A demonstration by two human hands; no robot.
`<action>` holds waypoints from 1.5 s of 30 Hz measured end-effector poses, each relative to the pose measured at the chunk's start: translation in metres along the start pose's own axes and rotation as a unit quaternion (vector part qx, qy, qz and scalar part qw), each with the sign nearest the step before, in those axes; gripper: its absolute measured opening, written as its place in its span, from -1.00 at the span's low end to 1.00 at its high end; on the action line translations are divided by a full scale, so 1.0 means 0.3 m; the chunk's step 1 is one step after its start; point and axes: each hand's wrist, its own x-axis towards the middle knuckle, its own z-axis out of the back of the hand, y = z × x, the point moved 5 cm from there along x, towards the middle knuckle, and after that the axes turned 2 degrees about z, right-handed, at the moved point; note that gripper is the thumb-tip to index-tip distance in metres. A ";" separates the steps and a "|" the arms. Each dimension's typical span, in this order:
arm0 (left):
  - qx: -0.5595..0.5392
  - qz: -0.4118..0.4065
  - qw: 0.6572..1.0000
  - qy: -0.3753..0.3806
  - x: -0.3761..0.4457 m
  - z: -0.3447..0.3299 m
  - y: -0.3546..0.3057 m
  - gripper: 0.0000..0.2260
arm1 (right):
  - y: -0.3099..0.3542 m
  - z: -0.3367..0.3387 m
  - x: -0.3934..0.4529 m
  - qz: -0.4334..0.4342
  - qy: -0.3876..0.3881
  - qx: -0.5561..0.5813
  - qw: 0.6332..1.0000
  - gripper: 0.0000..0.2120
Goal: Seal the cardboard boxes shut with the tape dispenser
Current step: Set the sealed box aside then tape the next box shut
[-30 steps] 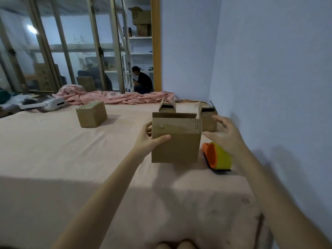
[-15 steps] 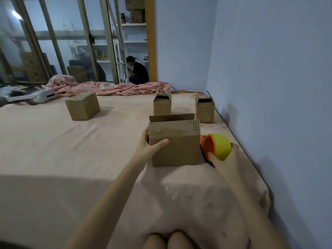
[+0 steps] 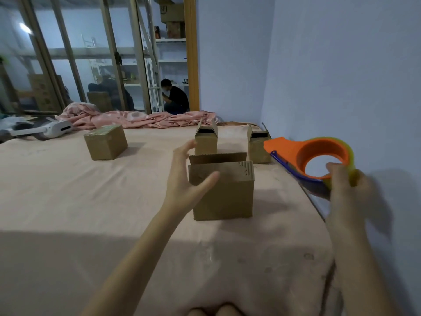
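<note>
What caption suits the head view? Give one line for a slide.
Right hand lifts the tape dispenser beside the near box, left hand open at its side.

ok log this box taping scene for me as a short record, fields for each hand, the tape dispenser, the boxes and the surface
left hand: left hand open, beside the near box, fingers spread, not gripping it
right hand: right hand grips the tape dispenser, lifted off the surface
near box: near box upright, back flap still raised
far boxes: two open boxes behind it, flaps up
closed box: closed box far left
surface: pink sheet
</note>
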 end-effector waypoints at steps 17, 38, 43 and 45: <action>-0.185 0.186 0.962 0.071 0.061 -0.031 -0.155 -0.37 | 0.116 -0.307 -0.184 -0.061 0.386 0.213 0.896 -0.34; -0.439 0.302 0.837 0.123 0.039 0.038 -0.065 -0.75 | 0.092 -0.542 -0.204 -0.138 0.105 0.227 0.958 -0.57; -0.282 0.290 0.914 0.014 0.073 0.097 -0.068 -0.84 | 0.076 -0.588 -0.219 -0.160 0.077 0.215 0.960 -0.60; -0.208 0.254 0.944 -0.014 0.085 0.113 -0.079 -0.84 | 0.080 -0.602 -0.225 -0.160 0.067 0.222 0.959 -0.55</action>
